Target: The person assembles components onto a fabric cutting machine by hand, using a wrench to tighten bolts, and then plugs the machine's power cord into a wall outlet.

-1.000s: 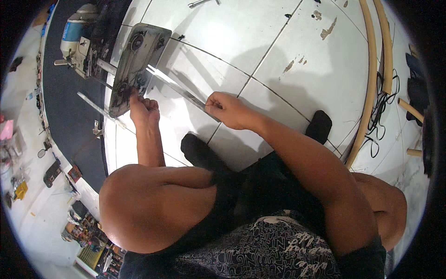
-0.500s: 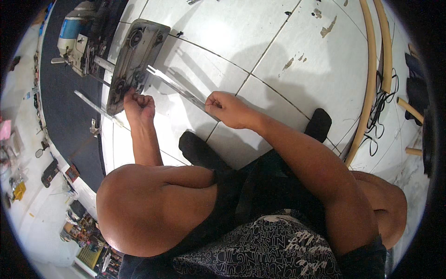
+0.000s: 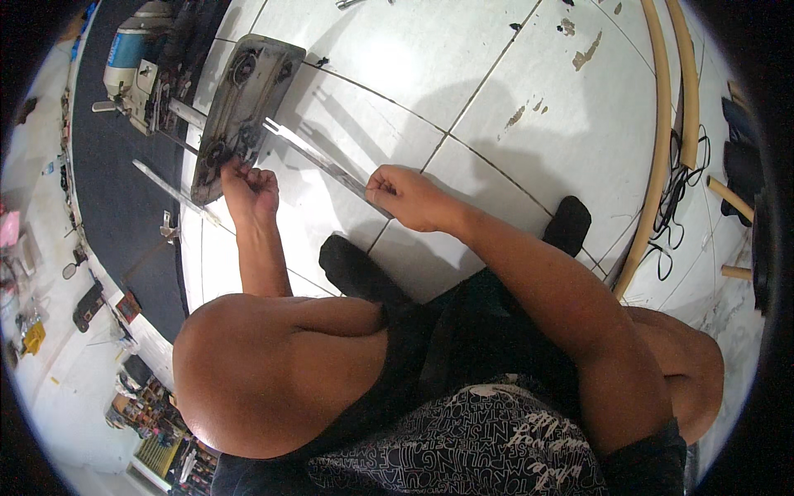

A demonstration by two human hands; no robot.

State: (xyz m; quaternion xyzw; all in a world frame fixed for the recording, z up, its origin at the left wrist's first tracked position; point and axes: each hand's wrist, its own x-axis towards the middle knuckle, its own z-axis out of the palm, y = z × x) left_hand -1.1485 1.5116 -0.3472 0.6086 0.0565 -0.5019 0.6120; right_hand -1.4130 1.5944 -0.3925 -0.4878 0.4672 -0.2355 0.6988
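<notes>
"Two hands in view; what do they hold?"

"The right hand (image 3: 405, 197) is closed on a bar (image 3: 318, 159), thumb and finger pinching its near end, which is partly hidden."

"And the far end?"

"Forked, aimed at the plate (image 3: 263, 95), above the tiles (image 3: 397, 58). I can't tell whether its tips touch the plate's edge."

"The left hand?"

"Curled (image 3: 252, 188), up against the lower part of the plate. Its fingertips are lost among dark parts, so I can't tell whether it grips anything."

"Behind the plate?"

"A shaft (image 3: 188, 114) from a blue-and-cream machine (image 3: 124, 62); the plate hides where that shaft ends."

"Around the edges?"

"A metal tool (image 3: 351, 3) is cut off at the top, as are two tan tubes (image 3: 662, 132) at right. Far left, the clutter (image 3: 35, 339) is too small and blurred to name."
</notes>
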